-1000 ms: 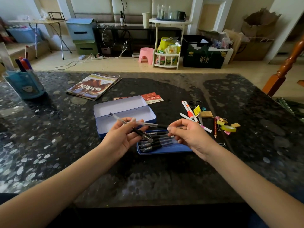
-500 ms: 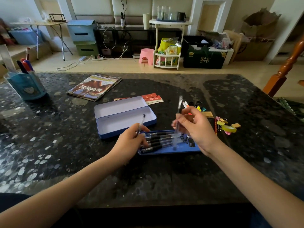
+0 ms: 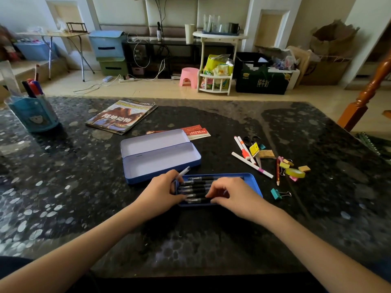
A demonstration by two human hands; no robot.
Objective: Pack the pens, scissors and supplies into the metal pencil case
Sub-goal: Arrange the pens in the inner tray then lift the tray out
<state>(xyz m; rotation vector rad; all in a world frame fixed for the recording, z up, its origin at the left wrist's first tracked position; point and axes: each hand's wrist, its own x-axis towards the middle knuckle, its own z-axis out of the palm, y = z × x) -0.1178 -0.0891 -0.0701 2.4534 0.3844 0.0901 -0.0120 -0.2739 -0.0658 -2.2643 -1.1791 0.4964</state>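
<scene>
The blue metal pencil case (image 3: 160,159) lies open mid-table, its pale inside bare. In front of it sits its blue tray (image 3: 251,182), holding several black pens (image 3: 196,185) side by side. My left hand (image 3: 160,193) is at the tray's left end, closed on a clear pen (image 3: 183,171) that sticks up toward the case. My right hand (image 3: 232,195) lies over the tray's right half with fingers curled down on the pens; a pale pen seems pinched under it. White markers (image 3: 243,149), black scissors (image 3: 250,140), a red pencil (image 3: 277,172), yellow tape (image 3: 295,172) and a teal binder clip (image 3: 276,193) lie to the right.
A magazine (image 3: 120,117) and red cards (image 3: 195,132) lie behind the case. A blue pen cup (image 3: 35,115) stands at the far left. A wooden chair post (image 3: 364,98) rises at the table's right far corner. The table is dark speckled stone.
Both hands have come down onto the tray. The right hand lowered its upright clear pen among the black pens. The left hand shifted to the tray's left end, keeping its pen.
</scene>
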